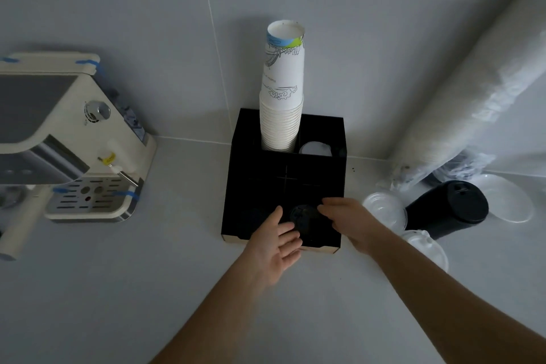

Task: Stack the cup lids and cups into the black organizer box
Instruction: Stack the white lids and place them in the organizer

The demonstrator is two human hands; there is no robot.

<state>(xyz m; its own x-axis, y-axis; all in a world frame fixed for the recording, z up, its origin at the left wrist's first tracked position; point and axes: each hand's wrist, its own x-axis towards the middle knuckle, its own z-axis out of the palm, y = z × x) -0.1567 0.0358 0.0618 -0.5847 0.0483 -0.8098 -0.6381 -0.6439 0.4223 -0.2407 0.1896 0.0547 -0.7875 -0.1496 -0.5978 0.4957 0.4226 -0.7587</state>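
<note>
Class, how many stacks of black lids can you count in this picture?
2: one stack in the organizer front compartment between both hands; another lying on the counter at right. Others may be hidden.

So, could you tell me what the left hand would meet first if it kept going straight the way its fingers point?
Most likely the black lid in the front compartment of the black organizer box: the left hand points up and right at it, fingertips nearly touching, though depth is unclear.

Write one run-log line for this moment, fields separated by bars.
phase: placing lids | left hand: open beside black lids | right hand: on black lids | black organizer box: paper cups in rear compartment
</note>
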